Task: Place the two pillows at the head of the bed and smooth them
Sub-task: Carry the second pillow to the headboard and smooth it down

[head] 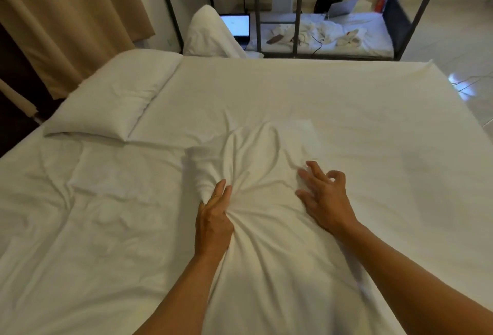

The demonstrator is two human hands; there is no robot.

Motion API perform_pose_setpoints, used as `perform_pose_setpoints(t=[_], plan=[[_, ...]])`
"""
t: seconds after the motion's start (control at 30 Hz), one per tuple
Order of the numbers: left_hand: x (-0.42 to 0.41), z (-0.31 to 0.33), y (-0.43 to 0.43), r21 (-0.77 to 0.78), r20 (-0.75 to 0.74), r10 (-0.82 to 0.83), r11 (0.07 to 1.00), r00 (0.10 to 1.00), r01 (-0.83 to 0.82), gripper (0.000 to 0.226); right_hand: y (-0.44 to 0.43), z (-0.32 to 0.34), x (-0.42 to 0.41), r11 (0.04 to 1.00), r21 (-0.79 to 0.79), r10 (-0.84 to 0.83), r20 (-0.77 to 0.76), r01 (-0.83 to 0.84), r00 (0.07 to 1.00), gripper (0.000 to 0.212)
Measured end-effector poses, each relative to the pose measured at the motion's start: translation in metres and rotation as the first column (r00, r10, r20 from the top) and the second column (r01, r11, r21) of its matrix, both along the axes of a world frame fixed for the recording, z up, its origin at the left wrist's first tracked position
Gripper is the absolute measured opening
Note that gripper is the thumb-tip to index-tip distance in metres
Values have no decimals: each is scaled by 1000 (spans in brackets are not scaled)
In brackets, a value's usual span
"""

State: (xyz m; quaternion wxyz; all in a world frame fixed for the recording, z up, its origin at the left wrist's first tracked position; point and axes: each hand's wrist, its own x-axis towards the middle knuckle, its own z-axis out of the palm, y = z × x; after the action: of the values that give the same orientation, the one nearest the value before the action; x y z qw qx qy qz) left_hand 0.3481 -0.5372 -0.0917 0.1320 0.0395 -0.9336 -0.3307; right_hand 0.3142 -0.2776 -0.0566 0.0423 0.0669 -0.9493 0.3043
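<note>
One white pillow (pixel 114 97) lies flat at the far left of the bed (pixel 346 100), along the curtain side. A second white pillow (pixel 266 158) lies crumpled in the middle of the bed, right in front of me. My left hand (pixel 213 214) is shut on a bunched fold of that pillow's left edge, and creases fan out from the grip. My right hand (pixel 325 201) rests on the pillow's right side with its fingers spread and holds nothing.
The sheet is wrinkled at the near left. Beige curtains (pixel 66 14) hang beyond the left edge. Behind the bed stands a black metal bunk frame (pixel 296 14) with another pillow (pixel 210 33), an open laptop (pixel 236 25) and scattered clothes. Tiled floor lies to the right.
</note>
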Motion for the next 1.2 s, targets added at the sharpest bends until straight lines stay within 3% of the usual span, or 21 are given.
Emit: perform_pose_setpoints(t=[0.1,0.23,0.3,0.4,0.53,0.63,0.8,1.0,1.13,1.2], plan=[[10,-10,-5,-19,58,-35,999,998,36,77,1,-13,17,999,41,-35,281,24,959,88],[20,-25,-4,60,73,-32,998,997,28,48,-2,-49,31,997,31,-81,424,75,902,99],[23,-28,-6,63,143,-2,998,990,-7,61,-3,-58,28,996,-9,-72,449,85,891,101],[24,-31,-3,127,234,-40,992,971,10,77,-7,-60,25,999,-1,-44,433,49,900,101],[17,-32,0,118,156,-66,992,985,48,66,-7,-60,22,997,68,-51,366,28,929,83],[14,-34,-1,131,57,-58,990,997,50,61,-10,-60,20,997,68,-51,212,37,976,62],[14,-26,0,183,5,-10,983,1000,9,79,-17,-41,19,996,-13,-86,-22,85,996,45],[17,4,-6,145,-95,15,989,995,-1,79,-24,-9,22,989,-52,-144,-31,142,989,45],[23,12,-25,139,-86,38,990,996,-26,76,-29,13,30,985,-86,-149,7,149,989,34],[32,11,-30,147,-19,28,989,999,-25,76,-29,7,41,990,-48,-123,160,132,979,56]])
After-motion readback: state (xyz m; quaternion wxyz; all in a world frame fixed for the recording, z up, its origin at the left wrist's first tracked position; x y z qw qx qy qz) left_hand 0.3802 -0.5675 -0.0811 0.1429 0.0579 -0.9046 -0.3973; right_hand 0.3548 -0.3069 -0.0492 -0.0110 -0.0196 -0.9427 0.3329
